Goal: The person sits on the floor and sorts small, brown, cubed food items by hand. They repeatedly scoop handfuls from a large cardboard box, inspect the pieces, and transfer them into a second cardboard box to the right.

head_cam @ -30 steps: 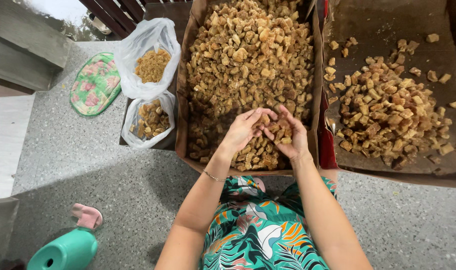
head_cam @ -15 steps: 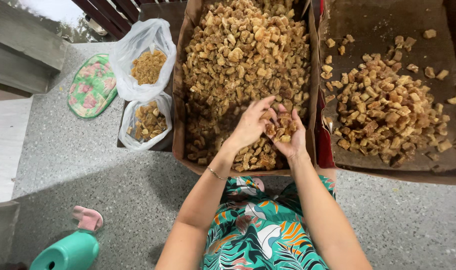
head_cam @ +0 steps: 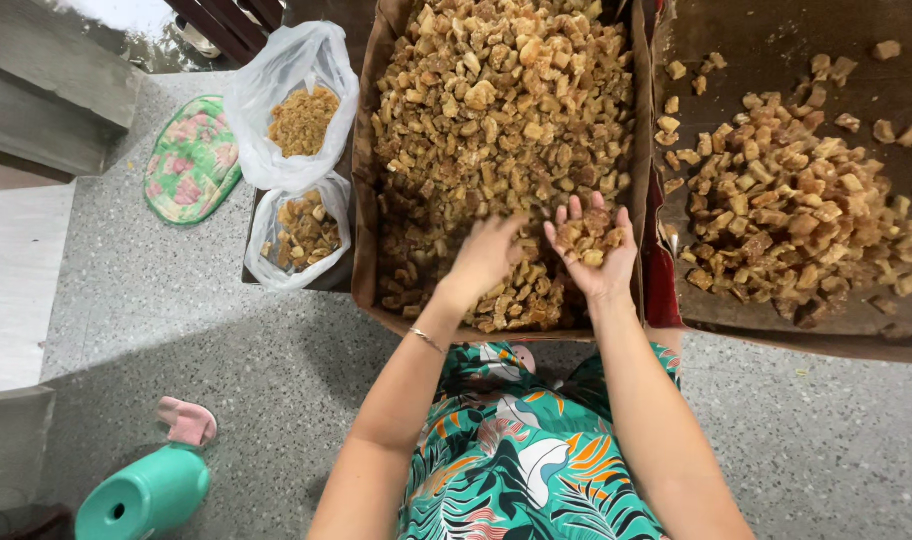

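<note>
A large cardboard box [head_cam: 366,200] in front of me is full of brown crumbly chunks [head_cam: 496,110]. My right hand [head_cam: 593,250] is cupped palm up over the box's near right part and carries a small heap of the chunks. My left hand [head_cam: 486,255] is blurred, palm down, fingers reaching into the chunks just left of the right hand. A thin bracelet [head_cam: 426,340] sits on my left wrist.
A second cardboard tray [head_cam: 776,320] on the right has a smaller pile of chunks [head_cam: 796,200]. Left of the box stand two clear plastic bags [head_cam: 296,110] [head_cam: 301,235] with finer pieces. A floral mat [head_cam: 191,160], a teal container [head_cam: 146,495] and a pink object [head_cam: 188,420] lie on the speckled floor.
Both hands were together, fingers down in the chunks. The right hand has turned palm up and lifted a heap of chunks; the left hand has shifted slightly left.
</note>
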